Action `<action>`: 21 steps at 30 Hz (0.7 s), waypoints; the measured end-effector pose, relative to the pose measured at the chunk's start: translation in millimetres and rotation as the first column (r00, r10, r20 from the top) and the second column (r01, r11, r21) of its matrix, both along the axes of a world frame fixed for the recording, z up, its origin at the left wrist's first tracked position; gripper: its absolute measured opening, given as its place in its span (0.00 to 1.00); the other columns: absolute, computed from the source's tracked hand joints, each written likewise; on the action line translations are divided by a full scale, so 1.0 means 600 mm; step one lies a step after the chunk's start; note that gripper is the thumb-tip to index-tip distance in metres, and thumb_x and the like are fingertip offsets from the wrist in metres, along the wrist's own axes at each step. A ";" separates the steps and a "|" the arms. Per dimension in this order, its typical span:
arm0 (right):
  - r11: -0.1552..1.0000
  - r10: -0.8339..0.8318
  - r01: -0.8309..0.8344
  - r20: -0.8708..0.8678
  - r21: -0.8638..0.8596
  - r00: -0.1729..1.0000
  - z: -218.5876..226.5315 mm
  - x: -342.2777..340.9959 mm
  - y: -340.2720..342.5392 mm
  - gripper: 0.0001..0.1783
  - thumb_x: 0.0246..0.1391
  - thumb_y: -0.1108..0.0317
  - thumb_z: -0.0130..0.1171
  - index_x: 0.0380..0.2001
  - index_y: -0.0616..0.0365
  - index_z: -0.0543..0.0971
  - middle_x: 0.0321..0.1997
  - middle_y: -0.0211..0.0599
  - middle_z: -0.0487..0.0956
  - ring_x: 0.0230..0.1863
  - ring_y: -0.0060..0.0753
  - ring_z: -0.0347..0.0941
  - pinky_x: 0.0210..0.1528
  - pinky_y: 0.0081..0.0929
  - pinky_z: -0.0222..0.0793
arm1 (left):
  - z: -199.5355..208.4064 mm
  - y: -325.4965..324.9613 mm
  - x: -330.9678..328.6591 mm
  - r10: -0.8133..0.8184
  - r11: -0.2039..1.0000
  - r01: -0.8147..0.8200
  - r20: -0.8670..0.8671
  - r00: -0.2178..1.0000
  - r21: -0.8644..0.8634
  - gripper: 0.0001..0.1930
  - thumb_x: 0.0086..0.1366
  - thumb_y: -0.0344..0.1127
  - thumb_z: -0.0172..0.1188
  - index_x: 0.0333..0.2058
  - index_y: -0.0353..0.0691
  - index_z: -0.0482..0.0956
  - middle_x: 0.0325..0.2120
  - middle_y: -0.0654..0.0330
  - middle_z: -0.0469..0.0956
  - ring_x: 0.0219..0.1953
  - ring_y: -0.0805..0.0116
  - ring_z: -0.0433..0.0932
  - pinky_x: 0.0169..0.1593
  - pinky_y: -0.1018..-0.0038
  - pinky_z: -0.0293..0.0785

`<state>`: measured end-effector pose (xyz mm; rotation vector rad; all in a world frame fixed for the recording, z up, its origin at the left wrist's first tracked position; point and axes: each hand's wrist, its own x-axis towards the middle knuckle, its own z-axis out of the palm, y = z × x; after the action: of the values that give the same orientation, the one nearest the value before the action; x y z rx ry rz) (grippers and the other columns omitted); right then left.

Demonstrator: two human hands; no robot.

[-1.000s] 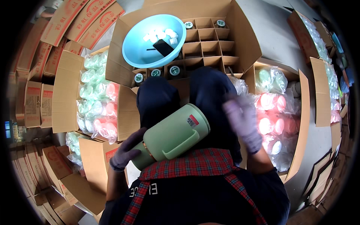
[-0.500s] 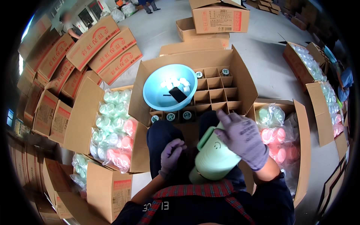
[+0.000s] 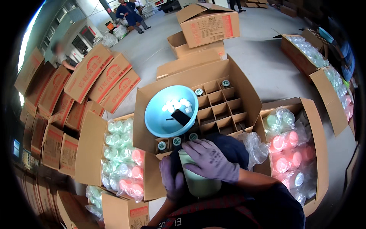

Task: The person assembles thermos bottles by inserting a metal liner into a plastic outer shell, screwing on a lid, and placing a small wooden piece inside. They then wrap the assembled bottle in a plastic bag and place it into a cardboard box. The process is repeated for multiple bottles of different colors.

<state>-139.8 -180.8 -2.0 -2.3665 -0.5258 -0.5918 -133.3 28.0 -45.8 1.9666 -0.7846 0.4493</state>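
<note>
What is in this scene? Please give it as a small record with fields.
Right hand: gloved, over the upper end of a pale green jug
Left hand: gloved, beside the jug; contact unclear
Divided carton: in front; round tops in some cells
Light-blue basin: over the carton's left part; small white pieces, black flat rectangle inside
Left carton: plastic-wrapped green and pink items
Right carton: similar wrapped items

Through my feed I see a blue basin (image 3: 157, 124) with white pieces (image 3: 184, 102) and a flat black object (image 3: 181, 117) inside. Left of the basin I make out an open box (image 3: 90, 149) of bagged green and pink items, and farther left, red-printed cartons (image 3: 89, 72). Beyond the basin, I find a large carton (image 3: 209, 28) and, farther off leftward, a standing person (image 3: 130, 15) in dark blue.
</note>
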 end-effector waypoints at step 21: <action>0.708 0.294 -0.119 -0.137 0.696 0.946 -0.116 0.144 -0.129 0.33 0.67 0.49 0.50 0.65 0.61 0.68 0.69 0.57 0.63 0.72 0.56 0.57 0.74 0.44 0.50 | 0.032 -0.119 0.247 -0.547 0.834 0.303 -0.622 0.560 -0.461 0.33 0.67 0.45 0.61 0.64 0.32 0.65 0.57 0.48 0.74 0.56 0.58 0.76 0.58 0.66 0.73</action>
<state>-53.3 -258.3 -71.4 -1.6074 -0.3707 -0.3055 14.6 -43.5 -26.8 1.3826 -0.5750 -0.5064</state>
